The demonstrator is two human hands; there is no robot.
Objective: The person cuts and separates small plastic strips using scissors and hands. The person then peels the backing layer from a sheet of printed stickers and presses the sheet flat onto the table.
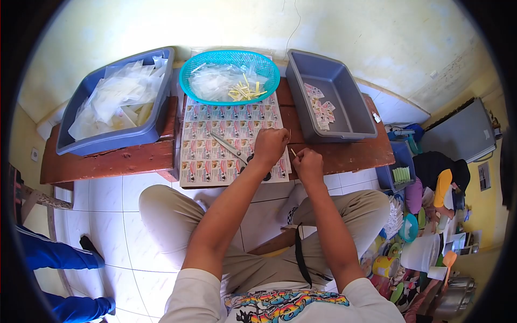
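Over the right edge of the printed label sheets, my left hand is closed in a pinch; a thin loop or thread shows at its fingertips, too fine to name. My right hand, a little lower and to the right, is closed on a small pale-yellow strip that sticks out toward the left hand. Scissors lie on the sheets, their handles partly hidden behind my left wrist. Beyond my hands, a turquoise basket holds clear plastic bags and several yellow strips.
A grey tub full of clear plastic pouches stands left on the wooden bench. Another grey tub on the right contains cut labels. At far right, a person sits among containers. Someone's blue-trousered legs are at left.
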